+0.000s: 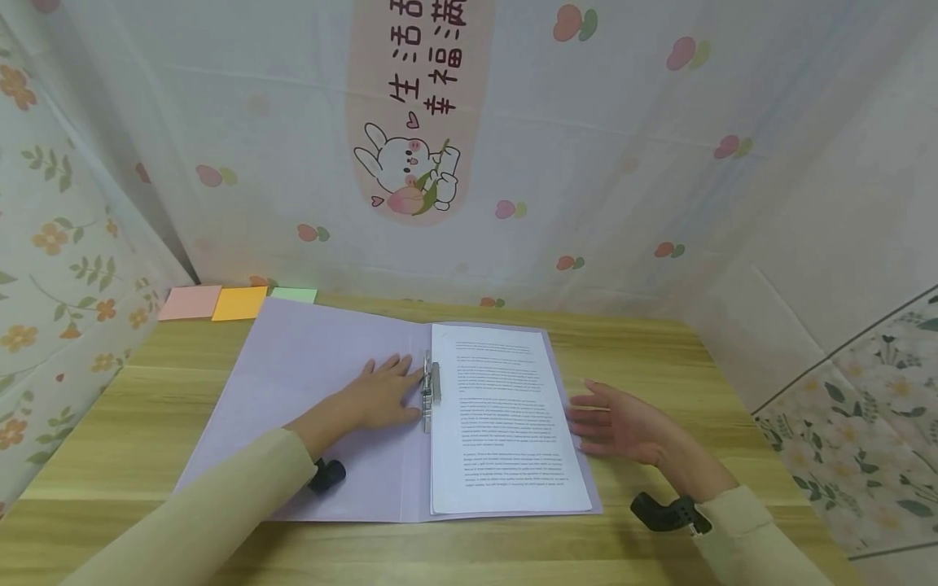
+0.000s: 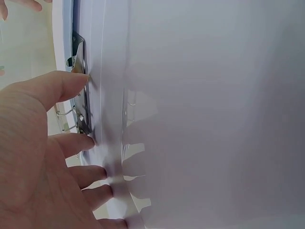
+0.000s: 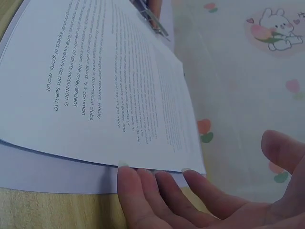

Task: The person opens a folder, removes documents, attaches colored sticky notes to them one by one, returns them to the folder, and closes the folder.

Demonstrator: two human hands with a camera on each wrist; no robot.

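A purple folder [image 1: 315, 391] lies spread out on the table, a stack of printed paper [image 1: 506, 419] on its right half. Along the spine sits a metal clip [image 1: 432, 382]. My left hand [image 1: 381, 396] rests on the left cover with its fingers spread, thumb and index fingertips right by the clip. In the left wrist view the clip [image 2: 80, 95] shows beside the thumb. My right hand [image 1: 615, 425] is at the right edge of the paper, its fingers extended. The right wrist view has these fingertips [image 3: 127, 179] right at the edge of the sheets [image 3: 95, 119].
Pink [image 1: 190, 302], orange [image 1: 239, 303] and green sticky notes [image 1: 295, 295] lie at the back left, by the folder's top corner. A printed cloth [image 1: 586, 195] hangs behind the wooden table [image 1: 645, 342]. Patterned sheets border both sides.
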